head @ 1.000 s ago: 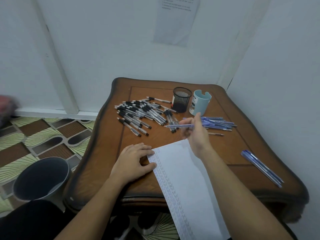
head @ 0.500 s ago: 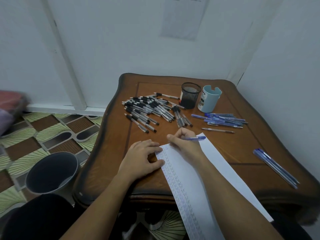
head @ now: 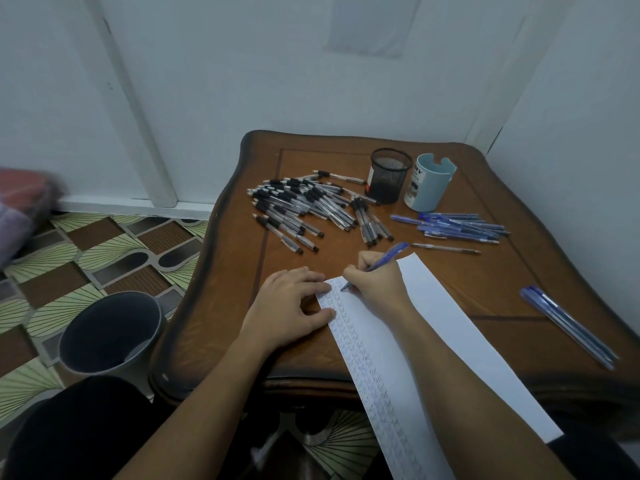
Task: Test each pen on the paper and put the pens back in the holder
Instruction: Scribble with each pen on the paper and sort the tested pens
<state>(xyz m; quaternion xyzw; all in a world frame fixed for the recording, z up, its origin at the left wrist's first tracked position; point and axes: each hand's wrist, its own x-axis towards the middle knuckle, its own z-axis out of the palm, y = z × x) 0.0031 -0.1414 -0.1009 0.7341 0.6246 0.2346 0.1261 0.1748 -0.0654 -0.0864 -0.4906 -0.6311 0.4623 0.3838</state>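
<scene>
Right hand: I'm watching the right hand (head: 377, 282) gripping a blue plastic pen (head: 385, 259), its tip touching the long white paper strip (head: 450, 341).
Left hand: the left hand (head: 291, 306) is lying flat with relaxed fingers, pressing the strip's left edge onto the brown wooden table (head: 485, 282).
Holders: a black mesh pen holder (head: 388, 176) and a pale blue plastic cup (head: 429, 183) are standing side by side at the far edge.
Loose pens: a heap of clear black-grip pens (head: 304, 209) is lying left of the mesh holder.

left hand (head: 289, 306): palm down, fingers nearly straight, slightly spread, fingertips pressing the left edge of the paper (head: 450, 327) | right hand (head: 377, 282): fingers curled round blue pen (head: 388, 256) in a writing grip, tip on the paper | left forearm (head: 207, 393), right forearm (head: 460, 368): bare, reaching forward, right one lying over the paper
</scene>
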